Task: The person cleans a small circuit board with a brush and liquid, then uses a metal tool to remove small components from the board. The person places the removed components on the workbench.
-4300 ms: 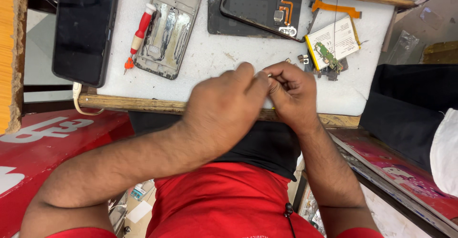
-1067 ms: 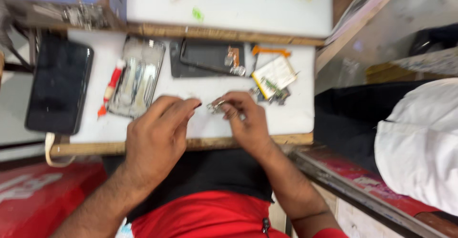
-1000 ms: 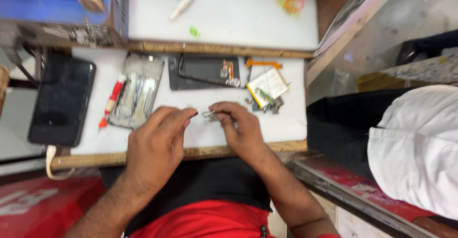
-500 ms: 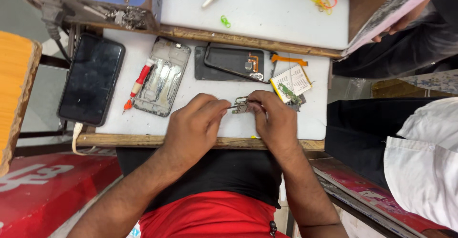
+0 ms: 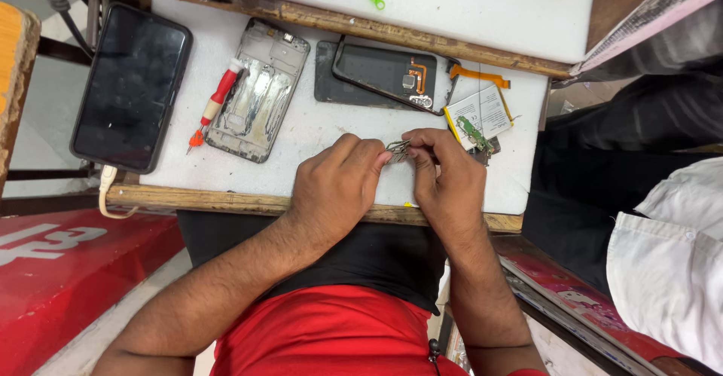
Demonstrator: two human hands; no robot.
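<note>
My left hand [image 5: 337, 188] and my right hand [image 5: 446, 178] meet over the white worktop [image 5: 324, 127], fingertips pinching a small metal part [image 5: 397, 148] between them. Which hand bears it I cannot tell; both touch it. Just right of my right hand lies a flat battery [image 5: 477, 112] with a small green circuit board [image 5: 472, 129] on it. Beyond my hands lies a dark phone back cover [image 5: 376, 73] with an orange flex cable [image 5: 479, 74].
A silver phone mid-frame [image 5: 257, 91] and a red-handled screwdriver [image 5: 212, 106] lie at the left. Farther left a black phone [image 5: 132, 84] rests screen up. A person in dark and white clothes [image 5: 663, 263] stands at the right. A red surface [image 5: 60, 263] is at lower left.
The view has swung about and drawn closer. My hands stay together on the small metal part, over the same spot near the worktop's front edge.
</note>
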